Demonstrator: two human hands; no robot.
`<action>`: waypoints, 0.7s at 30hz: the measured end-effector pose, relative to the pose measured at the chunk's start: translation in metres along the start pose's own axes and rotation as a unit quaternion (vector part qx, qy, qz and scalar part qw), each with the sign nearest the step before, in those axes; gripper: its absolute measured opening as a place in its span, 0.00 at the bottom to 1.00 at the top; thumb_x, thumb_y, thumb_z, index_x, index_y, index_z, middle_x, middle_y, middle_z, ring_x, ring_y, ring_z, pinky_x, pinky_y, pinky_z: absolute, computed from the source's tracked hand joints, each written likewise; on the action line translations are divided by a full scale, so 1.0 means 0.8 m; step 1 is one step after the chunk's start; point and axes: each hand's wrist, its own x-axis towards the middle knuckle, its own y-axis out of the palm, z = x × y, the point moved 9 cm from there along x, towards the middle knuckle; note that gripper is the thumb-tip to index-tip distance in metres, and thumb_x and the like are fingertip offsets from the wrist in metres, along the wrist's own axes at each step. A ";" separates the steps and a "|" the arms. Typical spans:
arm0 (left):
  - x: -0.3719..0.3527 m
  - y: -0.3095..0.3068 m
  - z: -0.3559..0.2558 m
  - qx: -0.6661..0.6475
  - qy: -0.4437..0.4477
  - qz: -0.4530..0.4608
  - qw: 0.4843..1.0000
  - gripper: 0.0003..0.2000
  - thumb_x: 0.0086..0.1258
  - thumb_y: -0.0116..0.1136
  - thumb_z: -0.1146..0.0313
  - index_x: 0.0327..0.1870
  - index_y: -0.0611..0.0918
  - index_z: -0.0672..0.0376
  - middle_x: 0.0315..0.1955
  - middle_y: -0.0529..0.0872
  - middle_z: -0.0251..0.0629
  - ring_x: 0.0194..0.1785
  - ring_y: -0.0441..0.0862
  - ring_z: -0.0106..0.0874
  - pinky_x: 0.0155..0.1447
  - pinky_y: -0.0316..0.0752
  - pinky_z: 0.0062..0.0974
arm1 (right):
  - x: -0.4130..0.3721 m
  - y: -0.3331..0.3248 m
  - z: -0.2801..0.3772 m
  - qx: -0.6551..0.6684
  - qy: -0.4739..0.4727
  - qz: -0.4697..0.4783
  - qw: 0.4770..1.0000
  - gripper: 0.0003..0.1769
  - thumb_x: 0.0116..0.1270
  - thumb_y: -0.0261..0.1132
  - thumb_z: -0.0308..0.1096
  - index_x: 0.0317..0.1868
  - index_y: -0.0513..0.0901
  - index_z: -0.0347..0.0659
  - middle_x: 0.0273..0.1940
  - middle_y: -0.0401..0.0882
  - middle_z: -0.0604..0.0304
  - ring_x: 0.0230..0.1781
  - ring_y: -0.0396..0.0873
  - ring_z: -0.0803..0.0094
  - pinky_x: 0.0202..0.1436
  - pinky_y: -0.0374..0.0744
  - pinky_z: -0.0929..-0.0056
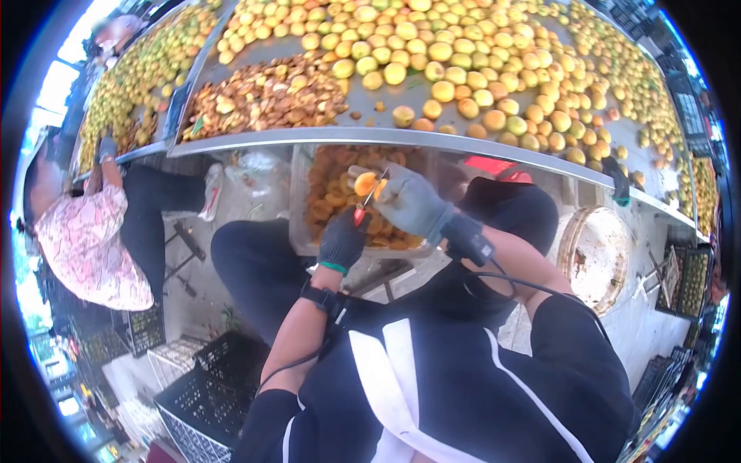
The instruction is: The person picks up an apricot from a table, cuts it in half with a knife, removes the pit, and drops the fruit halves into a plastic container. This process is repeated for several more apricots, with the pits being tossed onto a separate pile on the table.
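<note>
My left hand point(343, 239), in a dark glove with a green cuff, is closed on the red handle of a small knife point(360, 216). Its thin metal blade points up and to the right, against an apricot point(366, 184). Wrapped around that fruit are the fingers of my right hand point(413, 202), in a grey glove. Both hands are over a clear plastic crate point(303, 248) of orange apricot halves point(328, 189), between my knees. Part of the apricot is hidden by the blade and the gloved fingers.
A metal-edged table point(386, 137) bears many whole apricots point(494, 119) and a heap of brown pits point(266, 96). A dark glove point(617, 181) hangs at its edge. A white bucket point(598, 258) stands right, a black crate point(212, 386) lower left. A co-worker point(89, 239) sits left.
</note>
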 end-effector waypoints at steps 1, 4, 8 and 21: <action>0.006 0.007 -0.001 -0.003 0.013 0.004 1.000 0.15 0.69 0.57 0.54 0.41 0.80 0.60 0.32 0.84 0.56 0.41 0.81 0.55 0.42 0.74 0.50 | -0.009 0.004 0.028 -0.163 -0.120 0.038 0.979 0.05 0.48 0.67 0.21 0.24 0.80 0.39 0.39 0.83 0.48 0.39 0.82 0.57 0.39 0.78 0.69; 0.015 0.024 0.011 0.032 0.012 -0.014 0.999 0.16 0.70 0.55 0.54 0.41 0.80 0.59 0.33 0.84 0.55 0.41 0.81 0.55 0.43 0.74 0.51 | -0.010 0.005 0.088 -0.290 -0.039 0.042 0.955 0.07 0.48 0.70 0.28 0.19 0.79 0.40 0.32 0.80 0.46 0.34 0.80 0.50 0.39 0.78 0.63; 0.019 0.030 0.023 0.007 -0.025 -0.038 0.999 0.19 0.67 0.61 0.55 0.44 0.80 0.64 0.37 0.84 0.58 0.44 0.81 0.55 0.46 0.74 0.50 | -0.009 0.009 0.090 -0.328 -0.152 0.052 0.931 0.05 0.49 0.65 0.21 0.26 0.78 0.38 0.28 0.78 0.50 0.26 0.81 0.61 0.30 0.75 0.67; 0.010 0.046 0.063 -0.128 -0.079 0.047 0.987 0.20 0.65 0.60 0.52 0.35 0.81 0.66 0.30 0.83 0.59 0.38 0.83 0.51 0.42 0.73 0.45 | 0.047 -0.027 0.027 0.021 0.192 0.031 0.981 0.38 0.63 0.71 0.41 0.71 0.67 0.45 0.56 0.77 0.56 0.40 0.77 0.78 0.45 0.77 0.78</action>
